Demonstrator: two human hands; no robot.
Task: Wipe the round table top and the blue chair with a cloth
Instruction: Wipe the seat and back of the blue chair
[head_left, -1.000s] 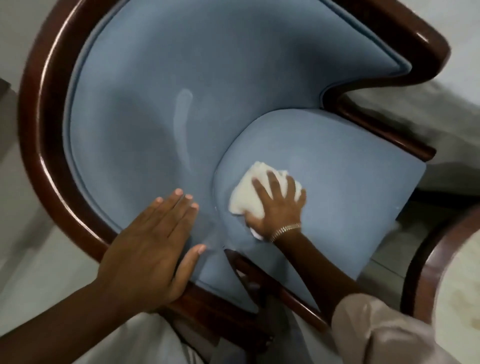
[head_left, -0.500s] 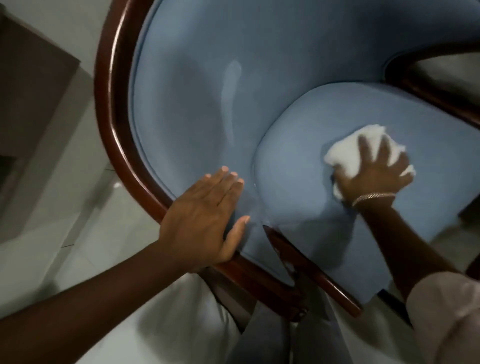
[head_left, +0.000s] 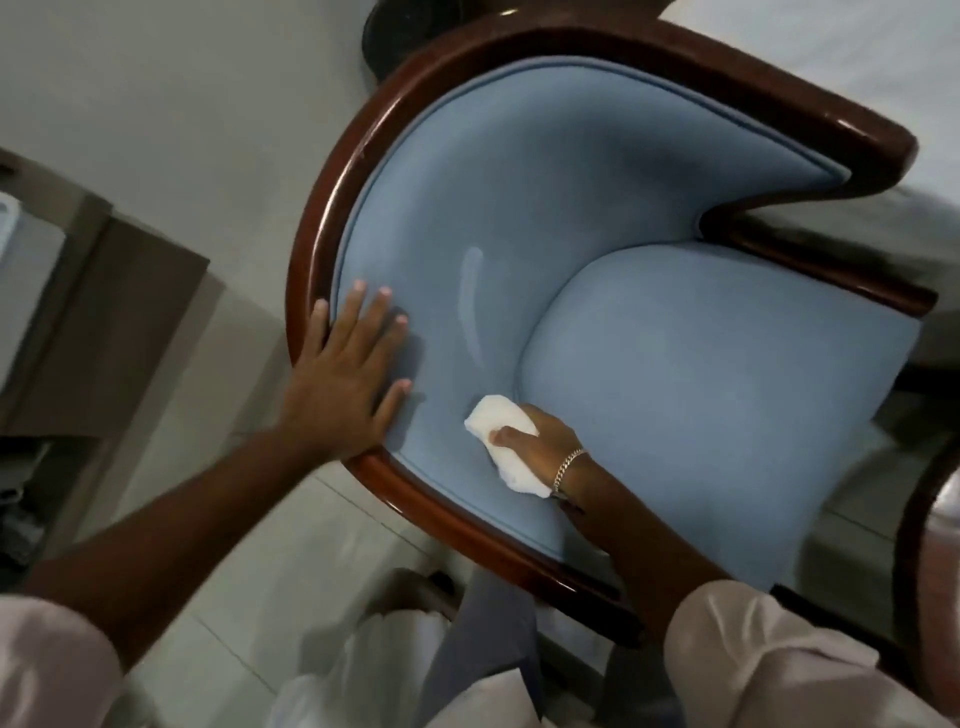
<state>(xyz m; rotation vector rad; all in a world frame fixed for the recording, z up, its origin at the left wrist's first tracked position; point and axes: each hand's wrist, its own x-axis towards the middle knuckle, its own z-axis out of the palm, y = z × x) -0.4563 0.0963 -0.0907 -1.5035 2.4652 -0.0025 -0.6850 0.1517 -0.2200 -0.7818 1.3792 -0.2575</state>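
The blue chair (head_left: 701, 374) fills the head view, with a curved blue padded back and a dark polished wooden rim. My right hand (head_left: 540, 441), with a bracelet at the wrist, grips a white cloth (head_left: 506, 431) and presses it where the seat cushion meets the inner back, at the near left. My left hand (head_left: 348, 374) lies flat with fingers spread on the padded back, its edge over the wooden rim. A pale streak shows on the back padding. The round table's dark rim (head_left: 914, 525) peeks in at the right edge.
A grey-brown cabinet (head_left: 104, 312) stands to the left of the chair. A dark round base (head_left: 395, 31) sits on the pale tiled floor beyond the chair's top rim. My light sleeves and clothing fill the bottom of the view.
My right hand has slid the cloth from the middle of the seat cushion back to the seam near the chair's near-left arm. My left hand has shifted further up the rim.
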